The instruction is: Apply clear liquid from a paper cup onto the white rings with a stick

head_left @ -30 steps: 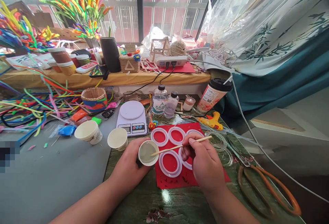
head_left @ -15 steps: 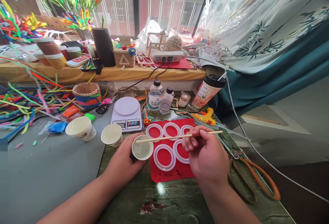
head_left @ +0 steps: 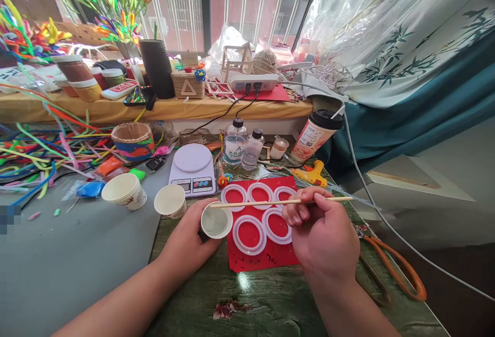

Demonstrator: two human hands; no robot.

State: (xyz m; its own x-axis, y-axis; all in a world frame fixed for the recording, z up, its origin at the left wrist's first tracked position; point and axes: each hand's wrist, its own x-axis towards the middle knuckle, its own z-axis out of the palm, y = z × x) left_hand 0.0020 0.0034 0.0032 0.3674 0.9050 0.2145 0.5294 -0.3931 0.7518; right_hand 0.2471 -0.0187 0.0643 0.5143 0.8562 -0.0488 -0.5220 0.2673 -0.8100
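Note:
A paper cup (head_left: 216, 221) with clear greyish liquid inside is gripped from its left side by my left hand (head_left: 191, 231). My right hand (head_left: 323, 223) pinches a thin wooden stick (head_left: 255, 203), which lies nearly level, its left tip at the cup's far rim. Beneath the stick and right hand, several translucent ring molds (head_left: 249, 235) rest on a red sheet (head_left: 255, 264); the right hand hides part of that sheet. Left of the held cup stands another paper cup (head_left: 170, 200), and further left a stack of paper cups (head_left: 124, 191).
Behind are a white kitchen scale (head_left: 192, 164), two clear bottles (head_left: 234, 144) with black caps, a small candle jar (head_left: 279, 148) and a tilted drink cup (head_left: 315, 136). A yellow glue gun (head_left: 311, 173) and orange-handled scissors (head_left: 398, 265) lie at the right. Dried petals (head_left: 230, 308) lie in front.
My right hand has drawn the stick to the right and slightly up, so its tip moved from over the liquid to the cup's rim. My left hand keeps holding the cup.

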